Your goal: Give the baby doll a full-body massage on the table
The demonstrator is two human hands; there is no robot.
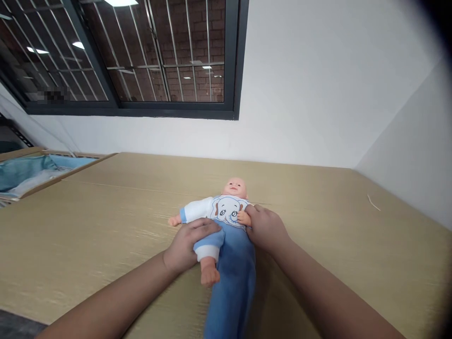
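Note:
A bald baby doll (235, 187) lies on its back with its head away from me. Its white top carries an elephant face (226, 209), and one sleeve with a blue cuff stretches out to the left. A long blue cloth (235, 273) covers its lower body and runs toward me; one leg is hidden there. The other leg, in a blue and white trouser leg (208, 249), sticks out with its foot bare. My left hand (189, 242) is closed over that thigh. At the doll's other side, my right hand (268, 228) grips around its arm, some fingertips out of sight.
The doll rests on a broad tan covered surface (106, 226). A wooden-edged box (45, 181) with blue-green cloth and clear plastic inside sits at the left. White walls (300, 94) and a barred window (158, 56) rise behind. A thin pale strip (373, 202) lies at right.

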